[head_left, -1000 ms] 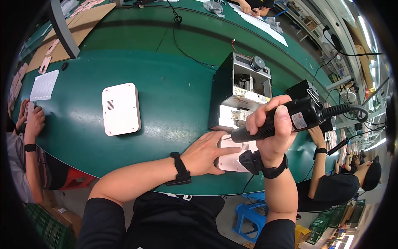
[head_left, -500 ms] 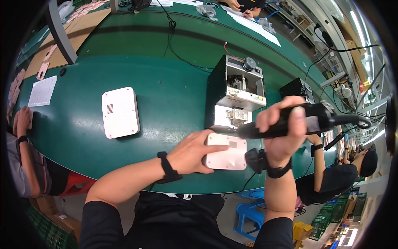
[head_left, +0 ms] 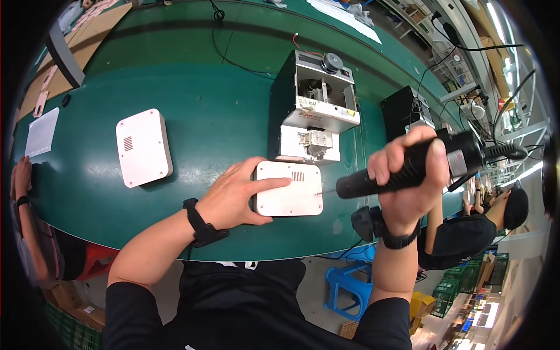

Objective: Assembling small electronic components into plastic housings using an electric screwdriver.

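Note:
On the green bench in front of me lies a white plastic case [head_left: 280, 198], flat, with a slotted vent and screw holes at its corners. My left hand [head_left: 230, 192] grips its left side, thumb at the near edge and index finger stretched over the top. My right hand [head_left: 411, 175] is wrapped round a black electric screwdriver [head_left: 373, 182], held tilted to the right of the case. Its thin bit [head_left: 328, 192] points left towards the case's right part; whether the tip touches, I cannot tell. A second white case [head_left: 144, 149] lies apart to the left.
A black and silver machine [head_left: 315, 105] stands just beyond the case, with another black device [head_left: 405, 111] to its right. A paper sheet [head_left: 42, 133] lies far left. Co-workers sit at both sides. A blue stool [head_left: 344, 286] stands below the bench edge.
The whole view has shifted, so the bench things appear farther left and higher. Relative to the case, the screwdriver has moved right and nearer me, and its bit now shows. Both grips are kept.

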Motion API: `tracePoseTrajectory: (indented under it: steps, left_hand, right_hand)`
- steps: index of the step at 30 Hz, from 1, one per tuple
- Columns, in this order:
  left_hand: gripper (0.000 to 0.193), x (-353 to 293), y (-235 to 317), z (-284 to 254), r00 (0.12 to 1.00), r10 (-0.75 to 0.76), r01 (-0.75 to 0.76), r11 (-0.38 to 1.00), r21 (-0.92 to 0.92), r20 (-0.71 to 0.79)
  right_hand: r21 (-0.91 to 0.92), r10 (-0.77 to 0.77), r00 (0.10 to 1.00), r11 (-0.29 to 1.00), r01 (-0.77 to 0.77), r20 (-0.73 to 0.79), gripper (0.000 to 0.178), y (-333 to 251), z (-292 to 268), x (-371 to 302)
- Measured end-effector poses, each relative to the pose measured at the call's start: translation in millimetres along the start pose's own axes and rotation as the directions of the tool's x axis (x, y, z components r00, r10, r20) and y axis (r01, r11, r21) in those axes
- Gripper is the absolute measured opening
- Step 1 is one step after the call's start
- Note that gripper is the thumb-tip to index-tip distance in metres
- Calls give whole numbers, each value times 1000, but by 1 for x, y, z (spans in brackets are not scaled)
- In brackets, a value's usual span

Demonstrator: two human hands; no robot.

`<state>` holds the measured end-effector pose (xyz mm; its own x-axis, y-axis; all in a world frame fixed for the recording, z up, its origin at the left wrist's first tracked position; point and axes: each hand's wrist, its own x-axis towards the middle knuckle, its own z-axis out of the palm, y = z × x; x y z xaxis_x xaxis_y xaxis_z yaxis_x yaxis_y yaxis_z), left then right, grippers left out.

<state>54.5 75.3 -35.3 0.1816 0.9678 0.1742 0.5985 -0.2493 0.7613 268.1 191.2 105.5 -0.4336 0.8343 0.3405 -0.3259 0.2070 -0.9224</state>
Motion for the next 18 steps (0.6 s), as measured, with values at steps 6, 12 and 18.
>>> tracePoseTrajectory:
  steps: [6,12,18]
  left_hand:
    - [73,0,3,1,999,-35,34,999,39,25]
    - [75,2,4,7,1000,-18,18,999,45,-7]
    - [74,3,6,6,1000,-20,20,1000,23,-12]
  right_hand:
    - [-31,1,1000,1000,0,14,39,-10,-6,-27]
    - [-82,-8,1000,997,8,-10,38,5,-12,-39]
    - [-102,-29,998,994,34,49,38,12,-12,-41]
